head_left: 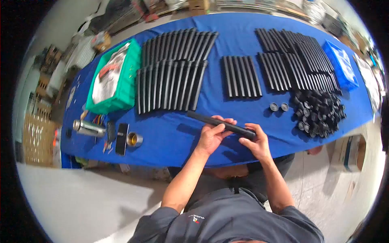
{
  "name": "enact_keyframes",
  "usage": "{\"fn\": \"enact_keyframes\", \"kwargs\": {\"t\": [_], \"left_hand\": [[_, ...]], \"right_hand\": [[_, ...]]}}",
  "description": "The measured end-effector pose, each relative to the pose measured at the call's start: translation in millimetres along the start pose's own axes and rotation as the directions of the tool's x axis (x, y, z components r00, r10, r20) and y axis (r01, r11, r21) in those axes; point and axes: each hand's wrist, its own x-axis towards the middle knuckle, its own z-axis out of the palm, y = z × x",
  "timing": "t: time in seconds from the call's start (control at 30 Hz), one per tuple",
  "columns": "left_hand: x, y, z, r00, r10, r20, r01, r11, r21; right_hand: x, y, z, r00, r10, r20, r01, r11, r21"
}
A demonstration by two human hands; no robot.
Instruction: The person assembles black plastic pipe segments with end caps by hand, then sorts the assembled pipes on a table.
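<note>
A long black tube (204,118) is held slantwise above the near edge of the blue-covered table. Around its middle, my left hand (214,133) is closed with the thumb on top. My right hand (255,141) grips the tube's right end; whether a cap sits there is hidden by the fingers. Beyond my hands, a short row of black tubes (242,77) lies on the cloth. Two round black caps (279,107) rest to the right of it, beside a heap of black caps (318,113).
More tubes lie in rows at left (170,85) and right (300,60). A green crate (131,77) stands left, a blue bin (348,83) far right. Near the left edge are a steel flask (88,128), a phone (121,139) and a metal cup (135,139).
</note>
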Motion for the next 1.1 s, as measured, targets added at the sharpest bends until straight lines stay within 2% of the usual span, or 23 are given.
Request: {"fn": "enact_keyframes", "kwargs": {"t": [0.03, 0.07, 0.17, 0.4, 0.6, 0.7, 0.8, 0.87, 0.93, 0.97, 1.03, 1.1], "left_hand": [[0, -1, 0, 1.0, 0.002, 0.027, -0.002, 1.0, -0.001], [0, -3, 1, 1.0, 0.004, 0.012, -0.004, 1.0, 0.003], [1, -1, 4, 1.0, -0.007, -0.004, 0.007, 1.0, 0.017], [-1, -2, 1, 1.0, -0.012, 0.009, 0.012, 1.0, 0.018], [0, -1, 2, 1.0, -0.015, 0.004, 0.015, 1.0, 0.018], [0, -2, -2, 1.0, -0.011, 0.023, 0.011, 1.0, 0.008], [-1, -2, -1, 1.0, -0.018, 0.021, 0.018, 1.0, 0.009], [1, -1, 1, 1.0, -0.025, 0.01, 0.025, 1.0, 0.012], [0, -1, 2, 0.999, -0.031, -0.011, 0.031, 0.999, 0.01], [-2, 0, 2, 1.0, -0.016, -0.006, 0.016, 1.0, 0.005], [0, -2, 2, 1.0, -0.009, 0.025, 0.009, 1.0, -0.011], [-1, -2, 1, 1.0, -0.009, 0.014, 0.009, 1.0, 0.003]], "right_hand": [[0, -2, -2, 0.995, 0.102, 0.012, -0.103, 0.988, 0.115], [1, 5, -7, 0.982, 0.176, 0.063, -0.183, 0.977, 0.107], [0, 9, -7, 0.999, -0.03, 0.016, 0.032, 0.992, -0.12], [0, 2, -7, 0.994, 0.08, 0.073, -0.083, 0.996, 0.031], [-1, 7, -2, 0.982, -0.185, -0.023, 0.175, 0.956, -0.236], [1, 0, -4, 0.999, -0.05, 0.007, 0.05, 0.996, -0.074], [1, -1, -7, 0.976, 0.208, 0.055, -0.213, 0.971, 0.111], [-1, 6, -8, 1.0, -0.015, 0.02, 0.018, 0.987, -0.157], [-1, 4, -7, 0.975, -0.219, 0.045, 0.22, 0.903, -0.368], [0, 4, -6, 0.991, -0.13, 0.038, 0.135, 0.963, -0.235], [0, 7, -7, 0.999, 0.044, 0.031, -0.045, 0.998, 0.034], [1, 6, -7, 0.998, 0.054, 0.03, -0.054, 0.999, -0.007]]}}
